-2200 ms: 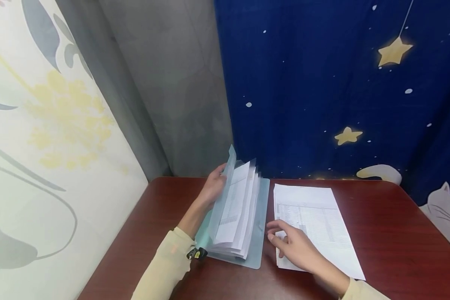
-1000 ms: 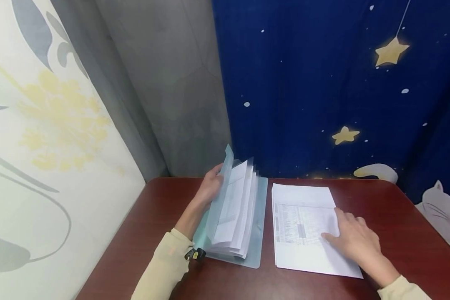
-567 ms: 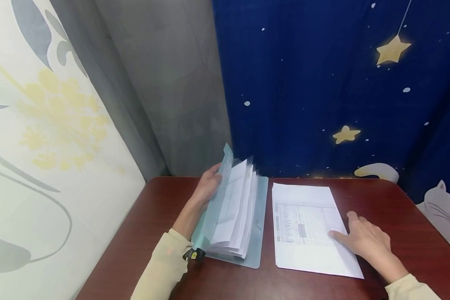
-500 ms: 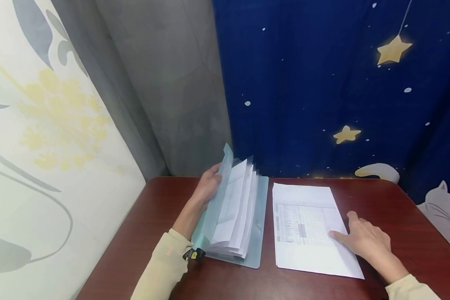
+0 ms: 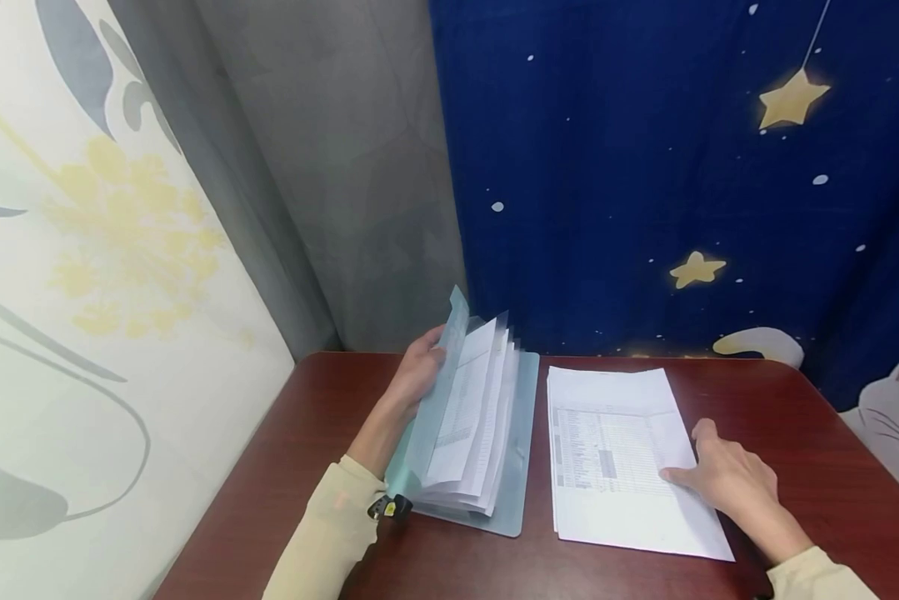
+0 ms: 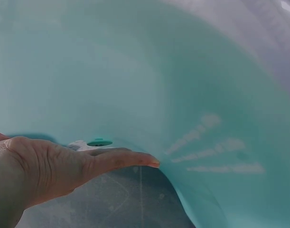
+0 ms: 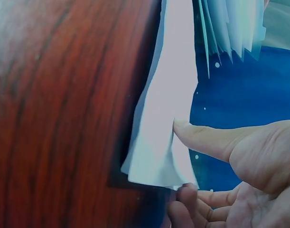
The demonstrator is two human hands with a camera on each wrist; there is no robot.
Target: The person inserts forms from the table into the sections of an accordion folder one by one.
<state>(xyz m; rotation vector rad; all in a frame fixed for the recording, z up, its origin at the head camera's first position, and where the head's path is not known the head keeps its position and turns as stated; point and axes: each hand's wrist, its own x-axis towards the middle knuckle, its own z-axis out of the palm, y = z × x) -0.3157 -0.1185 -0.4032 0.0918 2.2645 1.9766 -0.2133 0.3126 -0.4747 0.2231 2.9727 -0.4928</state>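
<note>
A pale blue-green display book (image 5: pixel 526 433) stands partly open on the table, its clear pockets filled with printed sheets. My left hand (image 5: pixel 417 367) grips its raised front cover by the far outer edge; the left wrist view shows the fingers (image 6: pixel 116 161) along the cover (image 6: pixel 88 71). Right of the book lies a small stack of printed paper (image 5: pixel 606 517). At its right edge my right hand (image 5: pixel 734 477) pinches the top paper, thumb (image 7: pixel 206 137) on the face and fingers at the border. There the paper (image 7: pixel 154 133) bends up slightly in the right wrist view.
Both things lie on a dark red-brown table (image 5: pixel 269 483). A grey curtain and a blue star-patterned curtain (image 5: pixel 569 183) hang just behind its far edge. A white patterned wall (image 5: pixel 179 358) runs along the left.
My right hand has moved from the left edge of the paper stack across to its right edge and taken hold there. The left hand keeps the book's cover raised.
</note>
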